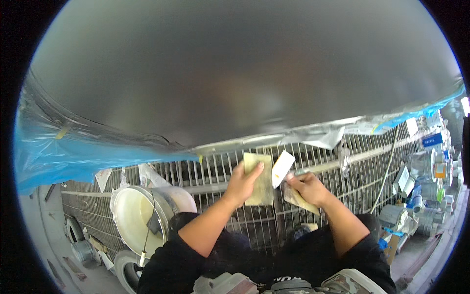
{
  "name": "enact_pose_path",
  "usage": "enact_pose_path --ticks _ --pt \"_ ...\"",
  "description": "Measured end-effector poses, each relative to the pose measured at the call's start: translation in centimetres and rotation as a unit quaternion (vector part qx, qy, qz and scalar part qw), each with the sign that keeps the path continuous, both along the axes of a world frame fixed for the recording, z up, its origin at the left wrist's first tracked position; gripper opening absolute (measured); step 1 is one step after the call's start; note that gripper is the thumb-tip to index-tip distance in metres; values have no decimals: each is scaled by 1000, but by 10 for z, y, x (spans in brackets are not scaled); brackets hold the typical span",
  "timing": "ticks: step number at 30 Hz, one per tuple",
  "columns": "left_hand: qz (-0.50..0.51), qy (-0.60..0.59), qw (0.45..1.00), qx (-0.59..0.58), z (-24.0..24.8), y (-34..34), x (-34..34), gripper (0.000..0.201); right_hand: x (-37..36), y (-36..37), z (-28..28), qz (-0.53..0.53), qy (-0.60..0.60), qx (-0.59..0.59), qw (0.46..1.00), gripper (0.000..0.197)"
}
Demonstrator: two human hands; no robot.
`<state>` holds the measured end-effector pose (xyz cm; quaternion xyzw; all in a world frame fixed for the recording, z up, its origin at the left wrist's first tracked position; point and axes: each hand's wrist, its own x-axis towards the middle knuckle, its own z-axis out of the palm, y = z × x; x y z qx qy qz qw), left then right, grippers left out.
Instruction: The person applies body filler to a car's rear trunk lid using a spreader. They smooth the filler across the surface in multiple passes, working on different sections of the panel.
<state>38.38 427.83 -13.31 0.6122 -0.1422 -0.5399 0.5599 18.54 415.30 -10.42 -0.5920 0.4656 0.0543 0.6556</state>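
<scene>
A flat, beige rectangular sheet (pixel 259 188) with a smudged surface is in my left hand (pixel 241 183), the thumb lying over its face. Close to its right, my right hand (pixel 309 189) grips a small white flat piece (pixel 283 166) with an orange mark, which tilts up and to the left. Below the same hand hangs a smaller beige sheet (pixel 302 202), also held by the fingers. The white piece comes near the right edge of the larger sheet; whether they touch is hard to tell.
A large dark smooth surface (pixel 235 73) spans the top, edged with blue plastic film (pixel 58 157). Below runs a metal floor grating (pixel 215 171). A white bucket (pixel 128 210) holding a long thin rod stands at left. Several cans and containers (pixel 421 166) crowd the right.
</scene>
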Motion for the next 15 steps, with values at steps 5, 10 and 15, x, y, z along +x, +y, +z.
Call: enact_pose_path --ticks 5,10,15 --pt "-131 -145 979 -59 -11 2 -4 42 5 19 0 270 -33 1 962 30" --pt "-263 -54 961 -61 4 4 10 49 6 -6 0 44 -86 49 994 22" --pt "-326 -140 935 -13 7 4 1 44 3 -15 2 -33 -73 33 996 38"
